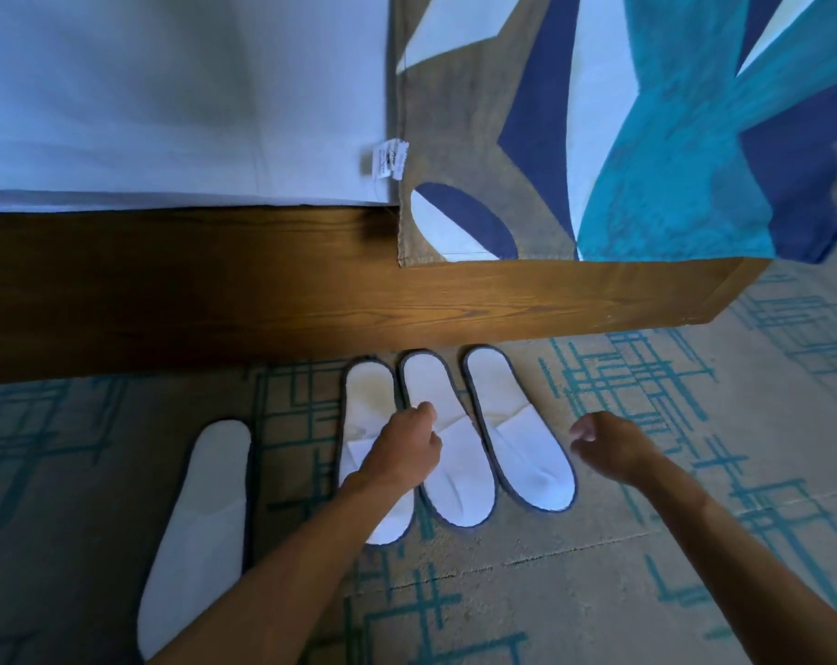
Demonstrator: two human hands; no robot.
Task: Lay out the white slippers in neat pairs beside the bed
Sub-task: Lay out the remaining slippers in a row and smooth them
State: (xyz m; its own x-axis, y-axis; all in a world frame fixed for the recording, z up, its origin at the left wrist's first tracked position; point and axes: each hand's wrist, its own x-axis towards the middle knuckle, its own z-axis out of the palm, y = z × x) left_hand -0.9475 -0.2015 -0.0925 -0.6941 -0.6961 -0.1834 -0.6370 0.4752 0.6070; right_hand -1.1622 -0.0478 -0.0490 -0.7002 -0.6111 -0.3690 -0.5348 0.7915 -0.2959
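Three white slippers with dark edging lie side by side on the carpet, heels against the wooden bed base (311, 300): a left one (366, 400), a middle one (455, 477) and a right one (527, 443). A fourth slipper (196, 535) lies apart at the far left, further from the bed. My left hand (402, 448) reaches over the left slipper, its fingers closed at the edge of the middle slipper's upper. My right hand (608, 443) hovers just right of the right slipper, fingers loosely curled and holding nothing.
White bed linen (167, 98) and a patterned blue, teal and brown bed runner (599, 136) hang over the bed base. A beige carpet with teal line patterns (647, 544) covers the floor. The bed's corner is at the right (723, 300).
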